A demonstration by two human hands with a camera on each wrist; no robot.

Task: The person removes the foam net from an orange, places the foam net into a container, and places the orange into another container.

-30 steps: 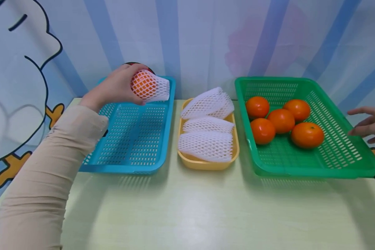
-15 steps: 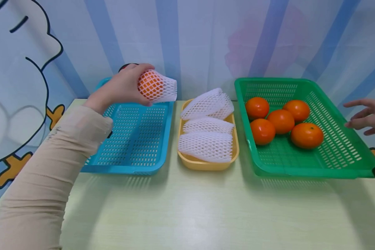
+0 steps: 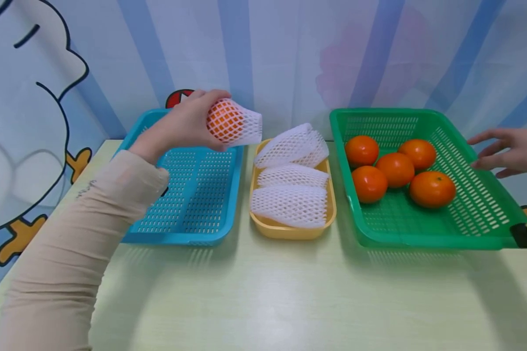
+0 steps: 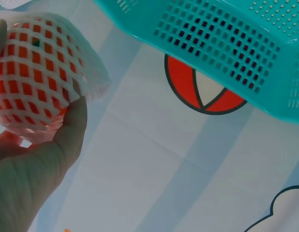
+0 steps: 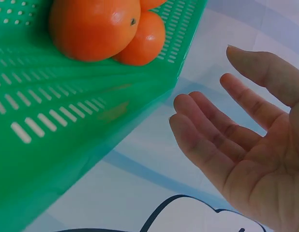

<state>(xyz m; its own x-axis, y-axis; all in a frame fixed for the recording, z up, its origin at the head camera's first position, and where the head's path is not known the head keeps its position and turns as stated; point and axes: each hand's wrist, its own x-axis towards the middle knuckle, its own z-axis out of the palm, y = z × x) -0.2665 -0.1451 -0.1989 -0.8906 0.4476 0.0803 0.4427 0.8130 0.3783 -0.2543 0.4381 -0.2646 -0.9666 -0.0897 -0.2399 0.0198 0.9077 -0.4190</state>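
My left hand (image 3: 186,122) grips an orange (image 3: 225,121) in a white foam net sleeve (image 3: 252,127), above the right rear rim of the blue basket (image 3: 182,239). The sleeve's loose end points right. In the left wrist view the thumb and fingers curl round the netted orange (image 4: 31,79), part of which lies outside that view. My right hand (image 3: 511,151) hovers by the right edge of the green basket (image 3: 439,241), fingers apart and holding nothing. Several bare oranges (image 3: 432,189) sit in that basket, mostly toward its left side.
Between the two baskets stands a small yellow tray (image 3: 292,233) with several white foam net sleeves (image 3: 290,204) in it. All three containers rest on a pale table (image 3: 263,292). A striped, cartoon-printed backdrop (image 3: 281,58) rises right behind them.
My left hand has carried the netted orange to the right, from over the blue basket toward the yellow tray. The right hand has come in leftward and slightly up, nearer the green basket.
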